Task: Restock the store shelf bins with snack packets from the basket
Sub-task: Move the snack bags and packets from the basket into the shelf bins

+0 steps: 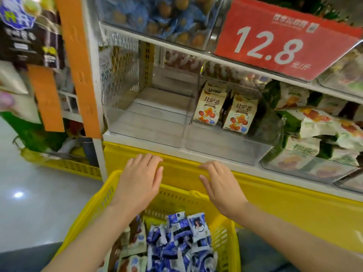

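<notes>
A yellow basket (pixel 92 205) stands below me, holding several blue-and-white snack packets (pixel 176 244) and some cream-and-brown ones (pixel 135 240). Both of my hands hover above its far rim with straight fingers and hold nothing: my left hand (pixel 140 179) is on the left, my right hand (pixel 220 185) on the right. Straight ahead on the shelf, a clear bin (pixel 145 122) is empty. The clear bin (pixel 227 146) to its right holds two upright cream packets (pixel 224 110).
A yellow shelf base (pixel 275 197) runs behind the basket. Green-and-white packets (pixel 318 126) fill bins at the right. A red price sign (pixel 284 38) reading 12.8 hangs above. An orange upright (pixel 78 65) stands at the left, with grey floor (pixel 29 203) beside it.
</notes>
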The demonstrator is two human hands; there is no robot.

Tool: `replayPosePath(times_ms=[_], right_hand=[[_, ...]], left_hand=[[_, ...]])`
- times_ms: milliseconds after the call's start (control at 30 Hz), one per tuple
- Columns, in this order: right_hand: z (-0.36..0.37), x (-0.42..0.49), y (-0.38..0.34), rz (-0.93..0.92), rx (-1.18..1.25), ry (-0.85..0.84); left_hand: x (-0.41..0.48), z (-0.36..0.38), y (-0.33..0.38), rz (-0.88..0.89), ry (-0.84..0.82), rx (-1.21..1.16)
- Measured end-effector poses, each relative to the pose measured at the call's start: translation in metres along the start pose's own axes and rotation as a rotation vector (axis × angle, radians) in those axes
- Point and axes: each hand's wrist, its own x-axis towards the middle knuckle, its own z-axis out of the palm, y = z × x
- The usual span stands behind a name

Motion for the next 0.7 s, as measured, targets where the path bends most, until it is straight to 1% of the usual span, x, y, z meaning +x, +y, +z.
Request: replayPosePath(times_ms=[100, 167, 233, 300, 400, 433, 500, 600, 667, 700], right_hand=[[0.043, -0.001, -0.033, -0.016, 0.082, -0.121], [0.078, -0.001, -0.054, -0.005, 0.111, -0.234], [0.113, 0.000, -0.072, 0.036, 0.185, -0.361], [0.146, -0.001, -0.088, 0.108, 0.303, -0.476], [0.188, -0.004, -0.111, 0.242, 0.433, -0.551], [0.202, -0.005, -0.118, 0.283, 0.457, -0.568], [0.222, -0.005, -0.130, 0.371, 0.525, -0.600], [0.238, 0.008, -0.140, 0.563, 0.732, -0.541], [0.245, 0.024, -0.142, 0.745, 0.860, -0.491], [0.250, 0.032, -0.142, 0.846, 0.885, -0.483]], left_hand=[[-0.041, 0.009, -0.048, -0.233, -0.109, 0.068], [-0.068, 0.015, -0.080, -0.399, -0.189, 0.128], [-0.094, 0.021, -0.110, -0.566, -0.291, 0.171], [-0.118, 0.027, -0.134, -0.675, -0.403, 0.191], [-0.147, 0.040, -0.150, -0.765, -0.510, 0.082], [-0.154, 0.045, -0.152, -0.783, -0.507, 0.014], [-0.165, 0.054, -0.154, -0.807, -0.440, -0.138], [-0.169, 0.060, -0.157, -0.818, -0.362, -0.235], [-0.168, 0.062, -0.158, -0.812, -0.362, -0.229], [-0.168, 0.063, -0.158, -0.804, -0.369, -0.224]])
